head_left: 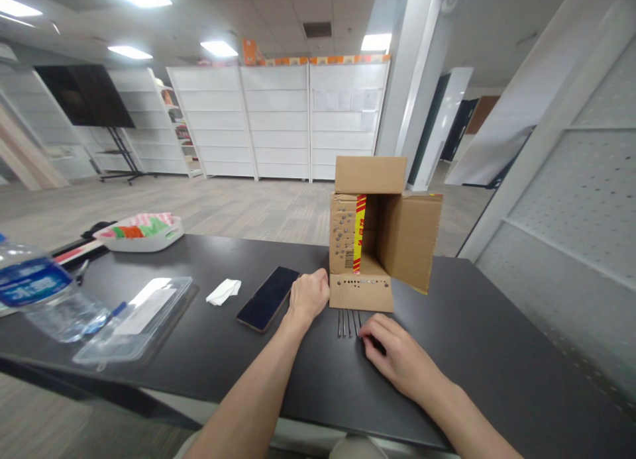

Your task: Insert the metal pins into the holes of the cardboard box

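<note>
An open cardboard box [387, 240] stands on the dark table, its front flap folded down. Holes and several round metal heads show in that flap [362, 299] and in the left flap [342, 237]. Just in front lie several long thin nails [344, 323] in a row, side by side. My right hand [395, 350] has its thumb and fingertips pinched at the right end of this row, touching a nail [358, 326]. My left hand [311, 293] is closed in a fist beside the box's lower left edge; whatever it holds is hidden.
Left of my left hand lie a phone [267, 299] and a crumpled white tissue [223, 291]. Farther left are a clear plastic case [144, 320], a tilted-looking water bottle [47, 287] and a white basket [144, 240]. A white perforated partition [581, 260] borders the right side.
</note>
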Tool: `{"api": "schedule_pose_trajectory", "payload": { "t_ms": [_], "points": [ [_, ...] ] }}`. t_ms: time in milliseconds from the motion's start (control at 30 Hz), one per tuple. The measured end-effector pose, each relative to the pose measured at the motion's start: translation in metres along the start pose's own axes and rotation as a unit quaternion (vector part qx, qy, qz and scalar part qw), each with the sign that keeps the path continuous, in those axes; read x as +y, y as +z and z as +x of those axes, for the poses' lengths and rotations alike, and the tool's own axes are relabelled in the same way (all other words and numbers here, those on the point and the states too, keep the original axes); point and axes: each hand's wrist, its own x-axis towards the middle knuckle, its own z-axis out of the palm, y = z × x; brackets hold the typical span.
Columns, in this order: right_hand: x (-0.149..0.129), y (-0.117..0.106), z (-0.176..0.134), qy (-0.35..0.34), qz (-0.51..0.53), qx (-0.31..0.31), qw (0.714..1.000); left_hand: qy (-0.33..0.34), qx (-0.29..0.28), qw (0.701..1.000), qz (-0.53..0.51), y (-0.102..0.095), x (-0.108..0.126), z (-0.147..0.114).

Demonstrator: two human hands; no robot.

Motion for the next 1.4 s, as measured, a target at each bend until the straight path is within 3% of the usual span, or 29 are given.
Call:
{"api": "schedule_pose_trajectory", "payload": {
  "t_ms": [867, 1400],
  "points": [
    [-0.0028, -0.0026, 0.0045, 0.033, 0.021, 0.001, 0.999, -0.011, -0.010, 1.000, 0.000, -0.0022, 0.0021, -0.0006],
    [-0.0028, -0.0027, 0.0040, 0.042, 0.017, -0.001, 0.999, 0.008, 0.015, 1.000, 0.002, 0.0031, -0.0021, 0.0007]
  ]
}}
